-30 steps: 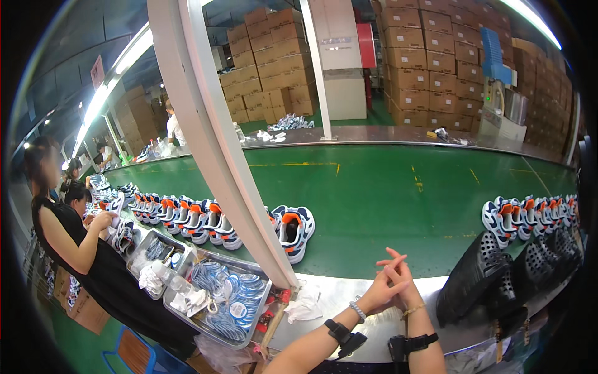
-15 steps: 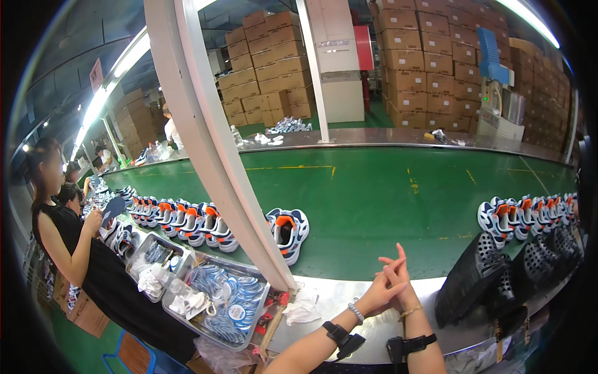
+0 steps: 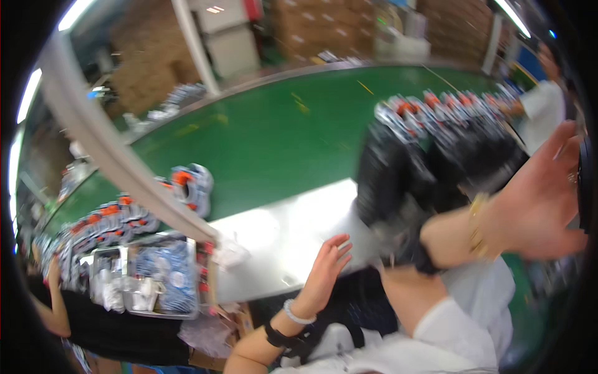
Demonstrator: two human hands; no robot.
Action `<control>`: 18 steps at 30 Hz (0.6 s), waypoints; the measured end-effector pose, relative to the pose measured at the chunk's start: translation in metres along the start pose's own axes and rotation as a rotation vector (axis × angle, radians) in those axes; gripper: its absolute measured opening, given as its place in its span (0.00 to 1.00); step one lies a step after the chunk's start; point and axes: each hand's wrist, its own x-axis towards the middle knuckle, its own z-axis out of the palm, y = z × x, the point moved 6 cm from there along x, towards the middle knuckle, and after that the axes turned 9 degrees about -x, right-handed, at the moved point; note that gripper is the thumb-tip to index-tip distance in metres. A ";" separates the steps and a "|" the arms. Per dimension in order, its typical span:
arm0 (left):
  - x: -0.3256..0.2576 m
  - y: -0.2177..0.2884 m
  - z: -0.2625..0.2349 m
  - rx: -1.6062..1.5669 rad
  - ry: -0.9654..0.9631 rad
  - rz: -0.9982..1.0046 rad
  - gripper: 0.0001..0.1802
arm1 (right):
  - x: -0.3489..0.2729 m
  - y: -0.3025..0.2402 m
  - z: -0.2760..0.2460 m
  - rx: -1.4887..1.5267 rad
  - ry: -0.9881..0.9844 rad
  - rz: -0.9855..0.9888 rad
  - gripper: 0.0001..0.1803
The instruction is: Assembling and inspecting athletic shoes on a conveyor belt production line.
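My left hand (image 3: 325, 272) is held over the near edge of the metal ledge (image 3: 268, 249), empty, its fingers slightly bent and apart. My right hand (image 3: 539, 199) is raised large at the right rim, blurred, with fingers spread and nothing visible in it. Nearest to it stand tall black boot-like objects (image 3: 389, 171), smeared by motion. Beyond them a row of white, blue and orange sneakers (image 3: 430, 109) lies on the green belt (image 3: 268, 143). Left of my left hand, crumpled white paper (image 3: 230, 251) rests on the ledge.
A slanted white post (image 3: 118, 149) rises before another sneaker row (image 3: 106, 221). Metal trays (image 3: 190, 308) hold blue-and-white pieces. A person in black (image 3: 112, 324) is at the left; a person in white (image 3: 541, 112) reaches toward the sneakers at the far right.
My clasped hands have come apart; the right swung up to the right, the left stayed lower. The view has turned right, bringing in the person in white and my lap.
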 end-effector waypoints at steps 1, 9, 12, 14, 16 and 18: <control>-0.004 -0.024 0.001 -0.088 -0.025 -0.138 0.24 | -0.004 -0.013 -0.015 -0.068 -0.007 0.066 0.38; -0.047 -0.113 0.102 -0.370 -0.277 -0.567 0.31 | 0.058 -0.163 -0.040 -0.594 -0.107 0.149 0.36; -0.058 -0.120 0.124 -0.401 -0.330 -0.554 0.30 | 0.081 -0.189 -0.038 -0.669 -0.128 0.134 0.35; -0.061 -0.124 0.129 -0.315 -0.364 -0.547 0.30 | 0.092 -0.202 -0.040 -0.712 -0.133 0.121 0.34; -0.064 -0.130 0.125 -0.343 -0.307 -0.583 0.28 | 0.103 -0.211 -0.039 -0.762 -0.134 0.104 0.34; -0.058 -0.119 0.107 -0.024 -0.131 -0.083 0.28 | 0.112 -0.221 -0.041 -0.813 -0.127 0.088 0.33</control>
